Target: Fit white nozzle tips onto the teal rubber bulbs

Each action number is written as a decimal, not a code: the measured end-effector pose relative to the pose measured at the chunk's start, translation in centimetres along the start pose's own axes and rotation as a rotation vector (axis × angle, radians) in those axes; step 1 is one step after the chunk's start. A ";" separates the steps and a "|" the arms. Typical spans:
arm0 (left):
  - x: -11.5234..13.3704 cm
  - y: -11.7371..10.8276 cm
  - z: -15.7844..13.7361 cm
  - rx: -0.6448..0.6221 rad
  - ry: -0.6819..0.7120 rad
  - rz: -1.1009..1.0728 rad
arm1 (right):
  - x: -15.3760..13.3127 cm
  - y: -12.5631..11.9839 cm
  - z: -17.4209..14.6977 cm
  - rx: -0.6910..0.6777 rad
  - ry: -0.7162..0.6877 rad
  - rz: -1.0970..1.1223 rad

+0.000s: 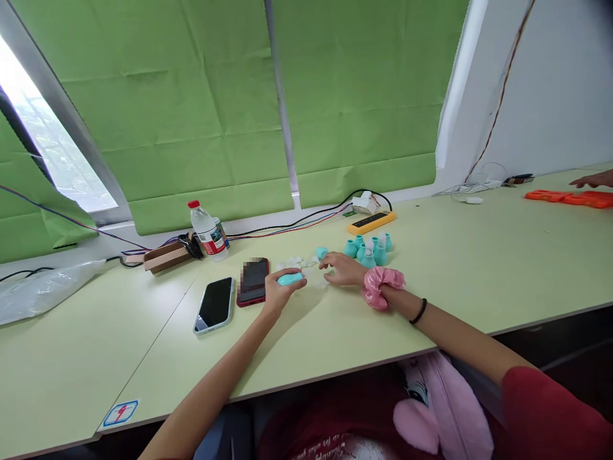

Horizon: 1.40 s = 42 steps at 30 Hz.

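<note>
My left hand (278,292) is closed around a small turquoise bulb-shaped bottle (290,279), which lies sideways in the fingers. To its right, my right hand (345,269) reaches over small translucent pieces (306,263) with thumb and fingers apart; I see nothing held in it. Just beyond its fingertips lies another turquoise bottle (321,253). A cluster of similar turquoise bottles (368,255) stands behind the right hand, a few with clear tops. A pink scrunchie and a black band circle the right wrist and forearm.
Two phones (214,305) (253,282) lie left of my left hand. Behind them are a water bottle (209,231) and an open cardboard box (167,255). A yellow-edged power strip (371,222) and cables run along the back. Far right, another person's hand (594,179) is by orange trays (569,199).
</note>
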State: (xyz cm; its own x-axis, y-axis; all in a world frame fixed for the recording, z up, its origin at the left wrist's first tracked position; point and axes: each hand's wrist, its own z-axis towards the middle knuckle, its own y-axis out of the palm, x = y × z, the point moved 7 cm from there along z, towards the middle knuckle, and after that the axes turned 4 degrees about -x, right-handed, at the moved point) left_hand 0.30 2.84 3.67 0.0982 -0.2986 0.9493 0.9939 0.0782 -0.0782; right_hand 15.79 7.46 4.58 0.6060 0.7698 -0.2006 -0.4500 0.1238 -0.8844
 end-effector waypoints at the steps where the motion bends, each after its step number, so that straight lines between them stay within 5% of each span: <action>1: 0.1 -0.1 0.1 0.011 0.001 -0.006 | -0.4 0.3 0.0 -0.009 -0.057 0.001; 5: 0.6 -1.2 0.3 0.105 0.016 -0.090 | -1.1 0.6 0.2 0.053 -0.097 -0.046; 10: 1.1 -2.8 0.3 0.223 0.057 -0.123 | 0.4 2.0 1.1 -0.001 0.078 -0.177; 17: 1.1 -2.5 0.3 0.192 0.039 -0.102 | 2.2 3.5 3.2 -0.158 0.279 -0.200; 23: 0.7 -2.1 0.3 0.159 -0.005 -0.109 | 2.3 3.9 3.5 -0.141 0.355 -0.134; 35: -0.1 0.2 0.0 -0.075 -0.114 -0.113 | 2.2 3.1 2.1 -0.180 0.293 -0.409; 42: -0.5 0.4 0.0 -0.122 -0.150 -0.149 | 2.4 2.9 1.5 -0.127 0.184 -0.322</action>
State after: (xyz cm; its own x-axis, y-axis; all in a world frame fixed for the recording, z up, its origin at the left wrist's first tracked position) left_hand 0.60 3.04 3.16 -0.0498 -0.1524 0.9871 0.9965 -0.0747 0.0387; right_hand 14.96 10.56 2.19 0.8154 0.5779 0.0339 -0.1399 0.2535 -0.9572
